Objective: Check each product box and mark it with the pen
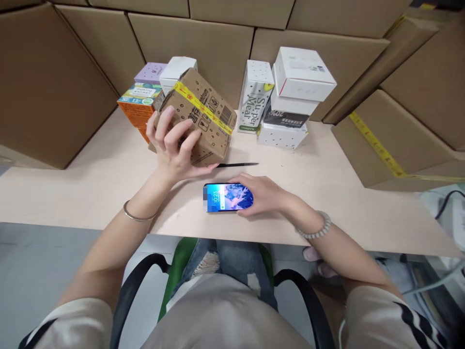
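Observation:
My left hand [175, 145] grips a brown cardboard box [214, 109] with yellow tape across it, its fingers spread over the near face. The box is tilted, and its underside is hidden. My right hand [263, 194] is curled round the right end of a smartphone [230, 197], whose lit screen shows 10:23. The phone is at the table's front part, screen up. A thin black pen-like stick [238, 165] lies between the box and the phone, close to my left thumb.
Behind the tilted box stand an orange box [136, 111], a purple box [150, 72] and a white box [178, 70]. Right of it are a tall "Super Meal" box [254, 97] and stacked white boxes [303, 77]. Large cartons [196, 48] wall the table [319, 213].

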The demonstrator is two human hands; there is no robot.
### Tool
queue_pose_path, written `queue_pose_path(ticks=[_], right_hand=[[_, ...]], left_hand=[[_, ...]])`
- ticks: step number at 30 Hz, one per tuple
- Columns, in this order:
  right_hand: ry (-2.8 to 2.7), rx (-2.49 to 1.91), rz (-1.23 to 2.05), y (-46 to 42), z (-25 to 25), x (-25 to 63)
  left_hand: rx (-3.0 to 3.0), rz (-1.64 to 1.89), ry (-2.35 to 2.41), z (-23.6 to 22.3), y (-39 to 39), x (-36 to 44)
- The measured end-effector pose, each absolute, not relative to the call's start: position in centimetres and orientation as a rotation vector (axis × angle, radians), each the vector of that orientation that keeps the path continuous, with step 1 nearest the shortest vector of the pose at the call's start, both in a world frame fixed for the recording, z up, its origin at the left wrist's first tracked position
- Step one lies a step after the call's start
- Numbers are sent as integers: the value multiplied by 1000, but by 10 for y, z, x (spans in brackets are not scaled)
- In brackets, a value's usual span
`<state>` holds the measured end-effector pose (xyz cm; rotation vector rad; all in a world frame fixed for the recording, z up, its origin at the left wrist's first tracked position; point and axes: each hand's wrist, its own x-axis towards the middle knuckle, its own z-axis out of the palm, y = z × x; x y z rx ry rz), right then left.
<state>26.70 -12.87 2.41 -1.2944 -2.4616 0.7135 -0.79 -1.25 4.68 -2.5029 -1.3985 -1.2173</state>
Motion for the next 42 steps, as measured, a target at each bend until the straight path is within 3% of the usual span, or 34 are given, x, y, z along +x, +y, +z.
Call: queue_pose_path(ticks=[23, 37, 42], right_hand=[[-2430, -1273, 730, -123, 10, 268], [-2516, -1183, 588, -120, 7, 266], [-2521, -1173, 527, -116, 9, 270]], left_hand=[[-2522, -1144, -1380, 46, -14, -13], [-2244, -1423, -1396, 30, -31, 18], [-2286, -1366, -1392, 36, -28, 31]])
